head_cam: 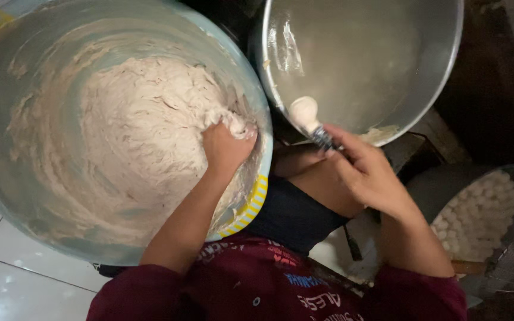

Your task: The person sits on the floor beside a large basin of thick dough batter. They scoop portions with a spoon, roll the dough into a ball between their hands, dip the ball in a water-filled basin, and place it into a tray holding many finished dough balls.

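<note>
Surroundings: white tiled floor (7,279) lower left, dark ground on the right. The person's knee sits between the two bowls, under the right forearm. Maroon sleeves along the bottom edge. Nothing stands between either hand and what it works on.

Spoon (312,122): short, long axis runs diagonally, handle at lower right in the right hand (367,172), head at upper left, just over the rim of the metal bowl (423,89). Spoon head carries a rounded ball of pale dough. Right grip: fingers and thumb closed around the dark handle, only the ribbed handle end showing past the fingertips.

Left hand (224,148): fingers curled and buried in the dough (138,125), near the right wall of the blue basin (7,202). Closed on a wad of dough; fingertips hidden, so how tight it is can't be judged.

Containers:
- Blue basin, large, with a yellow-striped patch on the rim near the person. Holds a big mass of sticky off-white dough, smeared up the walls.
- Metal bowl, upper right, just beside the basin rim. Holds liquid with a glossy surface; pale residue at the near rim.
- Dark pot (507,249), far right, partly cut off by the frame. Holds a layer of small pale dough balls (480,217) packed together.
</note>
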{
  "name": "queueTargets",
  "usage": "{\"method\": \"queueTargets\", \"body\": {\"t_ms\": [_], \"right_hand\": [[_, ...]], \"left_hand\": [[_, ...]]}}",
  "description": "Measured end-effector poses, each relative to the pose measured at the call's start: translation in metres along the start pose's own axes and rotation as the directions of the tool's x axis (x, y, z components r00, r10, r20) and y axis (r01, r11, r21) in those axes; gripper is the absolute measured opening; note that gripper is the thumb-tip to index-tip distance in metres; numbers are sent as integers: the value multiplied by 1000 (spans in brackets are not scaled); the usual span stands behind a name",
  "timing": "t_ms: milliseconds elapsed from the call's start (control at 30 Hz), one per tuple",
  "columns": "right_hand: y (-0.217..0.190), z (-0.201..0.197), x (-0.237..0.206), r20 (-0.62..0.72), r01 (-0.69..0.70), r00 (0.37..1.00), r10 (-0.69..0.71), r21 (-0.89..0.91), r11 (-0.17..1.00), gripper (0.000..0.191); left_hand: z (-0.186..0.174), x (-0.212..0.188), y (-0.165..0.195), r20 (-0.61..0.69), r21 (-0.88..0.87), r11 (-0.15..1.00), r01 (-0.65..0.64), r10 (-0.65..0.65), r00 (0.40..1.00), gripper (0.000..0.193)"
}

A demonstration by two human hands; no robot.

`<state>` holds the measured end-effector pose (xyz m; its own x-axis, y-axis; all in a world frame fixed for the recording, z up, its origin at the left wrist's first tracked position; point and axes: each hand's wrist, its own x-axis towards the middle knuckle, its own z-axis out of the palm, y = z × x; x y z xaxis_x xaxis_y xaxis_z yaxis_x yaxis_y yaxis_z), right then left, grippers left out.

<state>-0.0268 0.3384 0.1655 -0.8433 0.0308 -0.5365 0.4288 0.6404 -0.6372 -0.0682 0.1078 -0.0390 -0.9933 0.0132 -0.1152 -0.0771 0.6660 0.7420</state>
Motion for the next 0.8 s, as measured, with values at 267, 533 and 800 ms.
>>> {"method": "queueTargets", "body": {"t_ms": [267, 533, 800], "right_hand": [[-5, -15, 15, -272, 71, 942, -195, -410, 909, 36], [-15, 30, -8, -41, 406, 903, -428, -247, 880, 46], [-6, 38, 3, 331, -161, 943, 12, 425, 891, 44]], "left_hand": [[0, -15, 15, -162, -289, 943, -164, 120, 979, 27], [-19, -19, 51, -153, -437, 851, -290, 247, 957, 23], [-19, -10, 39, 144, -189, 977, -96, 124, 982, 24]]}}
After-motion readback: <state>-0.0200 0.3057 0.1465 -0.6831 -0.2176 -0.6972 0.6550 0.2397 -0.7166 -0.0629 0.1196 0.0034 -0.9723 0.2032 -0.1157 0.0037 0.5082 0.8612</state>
